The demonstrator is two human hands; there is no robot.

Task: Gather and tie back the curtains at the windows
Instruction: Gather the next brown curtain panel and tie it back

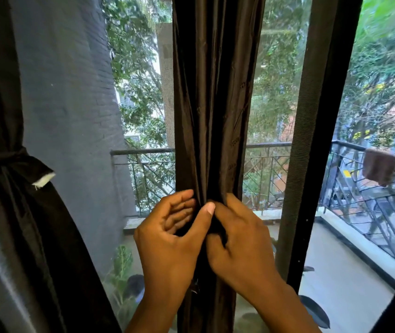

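Dark brown satin curtain [215, 104], bunched between left hand [170, 236] and right hand [239, 239], fingers curled round folds; risk: slippery pleats escaping, unbound.

there are two dark curtains: one gathered curtain [215, 104] in the centre of the frame and one tied curtain [6, 200] at the left edge. one tie band [4, 153] goes around the left one. two hands show at the bottom centre, the left hand [167, 236] and the right hand [242, 239]. one brown cloth [379, 165] hangs on one balcony railing [350, 146] at the right.
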